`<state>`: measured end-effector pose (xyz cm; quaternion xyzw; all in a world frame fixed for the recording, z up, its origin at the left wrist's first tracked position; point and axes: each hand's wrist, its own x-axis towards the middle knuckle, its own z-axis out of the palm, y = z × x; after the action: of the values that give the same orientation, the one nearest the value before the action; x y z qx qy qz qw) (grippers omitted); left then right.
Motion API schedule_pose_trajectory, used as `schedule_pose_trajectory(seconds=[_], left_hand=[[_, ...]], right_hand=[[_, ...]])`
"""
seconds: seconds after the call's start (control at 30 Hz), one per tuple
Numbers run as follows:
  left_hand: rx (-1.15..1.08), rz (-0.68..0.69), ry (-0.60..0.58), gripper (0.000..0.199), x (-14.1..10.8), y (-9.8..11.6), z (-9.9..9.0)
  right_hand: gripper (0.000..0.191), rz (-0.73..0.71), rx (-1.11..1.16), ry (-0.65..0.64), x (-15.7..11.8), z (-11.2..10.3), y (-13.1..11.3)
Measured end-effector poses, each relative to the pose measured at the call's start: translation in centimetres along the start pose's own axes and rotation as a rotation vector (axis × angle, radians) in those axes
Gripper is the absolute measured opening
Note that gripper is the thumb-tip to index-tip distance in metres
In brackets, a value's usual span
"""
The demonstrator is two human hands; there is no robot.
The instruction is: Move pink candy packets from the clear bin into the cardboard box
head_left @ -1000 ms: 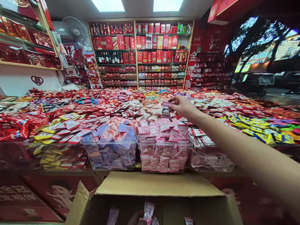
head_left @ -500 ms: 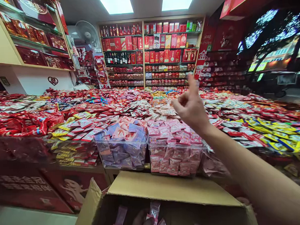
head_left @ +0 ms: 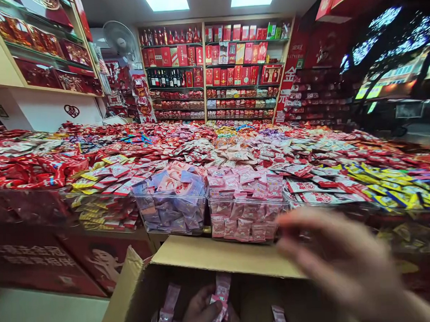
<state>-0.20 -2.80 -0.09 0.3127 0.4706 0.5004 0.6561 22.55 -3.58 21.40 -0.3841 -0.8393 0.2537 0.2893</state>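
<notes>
Inside the open cardboard box (head_left: pixel 219 255) at the bottom, my left hand (head_left: pixel 201 312) is closed on small pink packets (head_left: pixel 219 303). My right hand (head_left: pixel 333 255) hangs over the box's right side, blurred by motion, its thumb and fingers apart with nothing seen between them. Just past the box stands a clear bin of pink packets (head_left: pixel 244 221), and left of it a bin of lilac packets (head_left: pixel 172 205). More pink packets (head_left: pixel 168 310) lie in the box at the left, and one (head_left: pixel 279 317) lies to the right of my left hand.
Heaps of red and white packets (head_left: pixel 319 189) and yellow packets (head_left: pixel 397 181) cover the wide counter. Behind it are shelves (head_left: pixel 206 76) with bottles and red boxes. A fan (head_left: pixel 120 41) stands at the back left.
My right hand has dropped from above the counter to near the box's right side, and its fingers have spread. My left hand has risen slightly with the pink packets.
</notes>
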Motion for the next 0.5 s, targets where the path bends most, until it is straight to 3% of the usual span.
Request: schedule_pose_trajectory(seconds=[0.1, 0.17, 0.23, 0.37, 0.5], left_hand=[[-0.080, -0.008, -0.079, 0.044, -0.8, 0.8, 0.3], [-0.092, -0.025, -0.143, 0.039, -1.2, 1.3, 0.6], [-0.074, -0.038, -0.180, 0.042, -1.5, 1.5, 0.8], [-0.014, -0.076, -0.254, 0.056, -1.5, 1.0, 1.4], [0.053, -0.102, -0.312, 0.062, -1.5, 0.9, 1.4]], right_hand=[[0.012, 0.198, 0.058, -0.306, -1.4, 6.9, 3.3], [0.020, 0.439, 0.084, -0.199, -2.1, 11.1, 5.9], [0.036, 0.536, 0.287, -0.055, -2.3, 14.0, 7.7], [0.035, 0.586, 0.779, 0.057, -1.5, 15.7, 8.9], [0.037, 0.653, 0.900, 0.150, -1.3, 15.6, 9.5]])
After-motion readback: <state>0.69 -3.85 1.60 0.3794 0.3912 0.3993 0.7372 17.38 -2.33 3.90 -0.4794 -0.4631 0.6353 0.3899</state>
